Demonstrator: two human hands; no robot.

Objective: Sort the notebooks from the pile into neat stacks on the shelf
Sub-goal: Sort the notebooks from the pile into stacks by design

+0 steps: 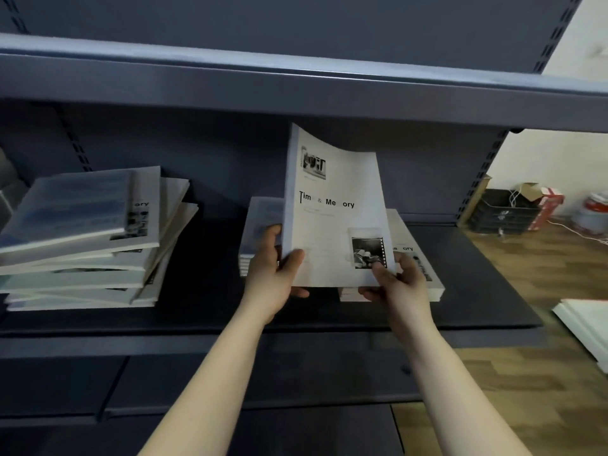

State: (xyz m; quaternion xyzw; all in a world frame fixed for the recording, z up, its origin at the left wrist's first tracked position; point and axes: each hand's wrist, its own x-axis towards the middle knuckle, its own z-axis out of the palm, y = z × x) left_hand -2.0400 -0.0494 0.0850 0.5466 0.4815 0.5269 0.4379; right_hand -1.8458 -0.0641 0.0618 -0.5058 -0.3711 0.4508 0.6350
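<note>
A white notebook [335,212] with black lettering and a small photo on its cover stands tilted upright above the dark shelf [204,311]. My left hand [276,278] grips its lower left corner, thumb on the cover. My right hand [398,284] pinches its lower right corner. Behind it lie two low stacks: one with blue covers [260,225] to the left and one with white covers [418,258] to the right. An untidy pile of notebooks [85,238] sits at the shelf's left.
An upper shelf board [296,77] overhangs just above the held notebook. To the right are a wooden floor, a black crate [503,212], a red-and-white box [546,205] and white boards [589,320]. A lower shelf [230,390] lies beneath my forearms.
</note>
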